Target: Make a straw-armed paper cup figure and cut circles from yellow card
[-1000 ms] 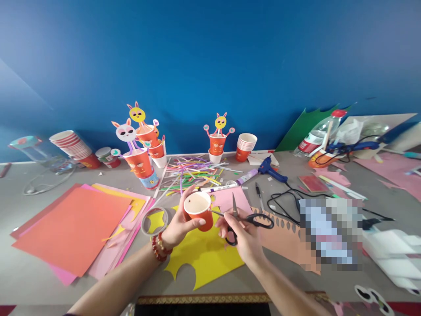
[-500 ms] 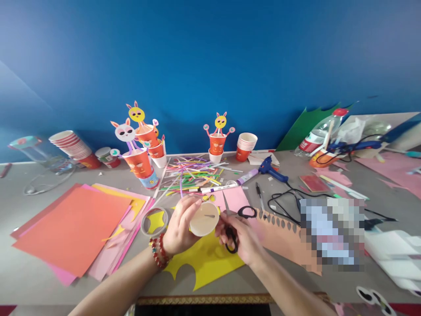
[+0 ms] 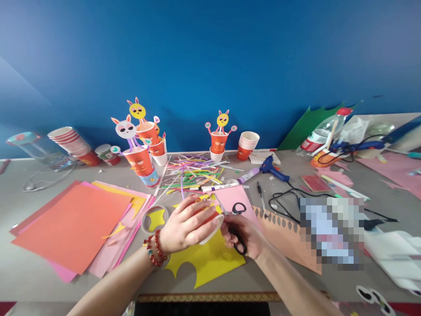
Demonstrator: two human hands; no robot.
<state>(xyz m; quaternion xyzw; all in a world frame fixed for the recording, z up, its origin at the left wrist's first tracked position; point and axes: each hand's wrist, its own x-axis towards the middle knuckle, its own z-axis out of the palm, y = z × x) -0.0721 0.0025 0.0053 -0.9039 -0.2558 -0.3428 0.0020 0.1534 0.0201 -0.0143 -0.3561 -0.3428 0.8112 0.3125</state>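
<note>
My left hand (image 3: 184, 224) is wrapped over an orange paper cup (image 3: 210, 223), which lies tipped on its side with its white mouth turned toward my right hand. My right hand (image 3: 245, 237) grips black-handled scissors (image 3: 237, 219), whose blades point up and left beside the cup's rim. Both hands hover over a yellow paper cut-out (image 3: 210, 261) on the grey table. A pink sheet (image 3: 232, 199) lies just behind the scissors.
Orange and pink paper sheets (image 3: 72, 224) lie at the left, next to a tape roll (image 3: 154, 219). Behind are coloured straws (image 3: 194, 173), bunny-decorated cups (image 3: 141, 160), cup stacks (image 3: 246, 145), a blue glue gun (image 3: 272, 169) with black cables, and a bottle (image 3: 320, 131).
My left hand has turned the cup from upright to lying on its side, mouth toward the right. The scissors have swung round from pointing up to reach the cup's rim.
</note>
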